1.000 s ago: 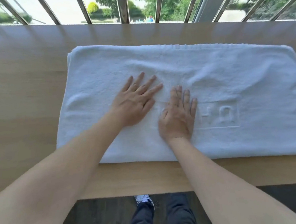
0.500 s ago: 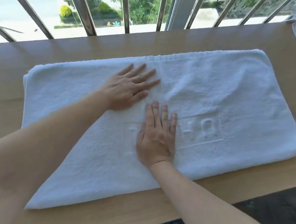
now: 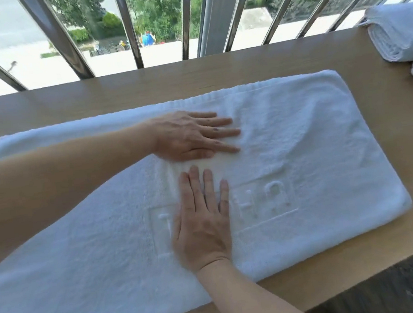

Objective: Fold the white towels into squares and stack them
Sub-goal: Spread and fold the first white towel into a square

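— While the bench (image 3: 391, 152) carries one long towel (image 3: 314, 145), running from its left edge nearly to its right, what does this step need?

— Flattening, I judge. Ripples show in the towel's right half, toward the far edge. Press from the middle and sweep out to the right end before folding. Use light, even pressure, since terry is likely to bunch if shoved.

— And after that?

— Probably one short end goes over the other, edges matched, to get nearer a square. The towel's near side lies close to the bench's near edge, so mind that it doesn't slide off.

— Where would it be stacked?

— Likely on the pile (image 3: 396, 34) at the far right corner, well apart from this towel.

— How do the hands lie?

— Both are flat, palms down and fingers straight, grasping nothing. The left hand (image 3: 188, 135) reaches in from the left edge, with its fingers pointing right, near the towel's far side. The right hand (image 3: 202, 223) rests just nearer, with its fingers pointing away, over part of the raised lettering (image 3: 276, 200). The hands are close together, apparently not touching.
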